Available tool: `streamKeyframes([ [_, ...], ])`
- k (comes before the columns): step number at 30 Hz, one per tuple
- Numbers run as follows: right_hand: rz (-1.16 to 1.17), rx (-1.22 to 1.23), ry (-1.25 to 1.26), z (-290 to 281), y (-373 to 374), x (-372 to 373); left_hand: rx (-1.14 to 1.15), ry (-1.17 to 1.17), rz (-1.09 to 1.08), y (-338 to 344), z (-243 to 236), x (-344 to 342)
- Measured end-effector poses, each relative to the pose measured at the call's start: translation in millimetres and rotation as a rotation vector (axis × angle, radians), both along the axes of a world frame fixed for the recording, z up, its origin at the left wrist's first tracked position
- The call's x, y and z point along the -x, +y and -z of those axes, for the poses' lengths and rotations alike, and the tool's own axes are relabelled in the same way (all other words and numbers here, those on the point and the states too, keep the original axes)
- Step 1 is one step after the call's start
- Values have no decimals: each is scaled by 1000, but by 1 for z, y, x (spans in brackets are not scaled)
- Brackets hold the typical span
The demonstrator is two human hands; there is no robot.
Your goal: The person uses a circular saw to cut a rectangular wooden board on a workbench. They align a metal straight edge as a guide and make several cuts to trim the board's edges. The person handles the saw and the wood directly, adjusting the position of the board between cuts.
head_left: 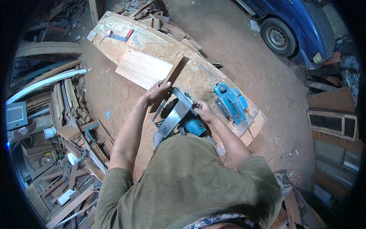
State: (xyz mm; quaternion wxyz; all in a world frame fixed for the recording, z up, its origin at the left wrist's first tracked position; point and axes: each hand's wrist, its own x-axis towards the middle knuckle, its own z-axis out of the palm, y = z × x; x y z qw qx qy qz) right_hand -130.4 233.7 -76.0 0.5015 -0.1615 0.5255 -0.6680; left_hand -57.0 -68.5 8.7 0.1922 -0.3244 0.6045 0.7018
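Note:
My left hand (157,92) grips the lower part of a narrow wooden board (176,72), which slants away over the workbench (196,86). Right beside it, close to my body, is a circular saw (178,115) with a blue motor housing. The saw is turned so that its flat metal base plate and dark toothed blade show. My right hand (206,112) is closed at the right edge of the base plate, its fingertips partly hidden. A wide pale board (144,68) lies on the bench beyond my left hand.
A blue electric planer (231,102) rests on the bench to the right. At the far left end lie a try square (124,37) and a small tape measure (109,33). Scrap wood (72,133) is heaped on the left. A blue car (293,28) stands at the far right.

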Motion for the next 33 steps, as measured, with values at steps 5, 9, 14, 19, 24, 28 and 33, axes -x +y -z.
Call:
streamKeyframes([
  [5,-91,210,-733,-18,5,3,-42,27,-14,1,-1,-1],
  [9,-34,207,-672,-16,-2,-1,-54,35,12,-2,2,-9],
  [14,97,204,-62,19,-15,1,-287,-57,-122,-2,-2,11],
  [19,223,24,-281,-26,-2,-4,-224,-97,-41,-13,14,5],
  [24,45,-191,110,-88,-4,5,-245,-72,-56,0,8,11],
  [28,36,-292,401,-87,-13,-1,-243,26,-27,-15,27,9],
  [33,32,-345,395,-88,-7,-5,-63,-82,-69,-59,35,11],
])
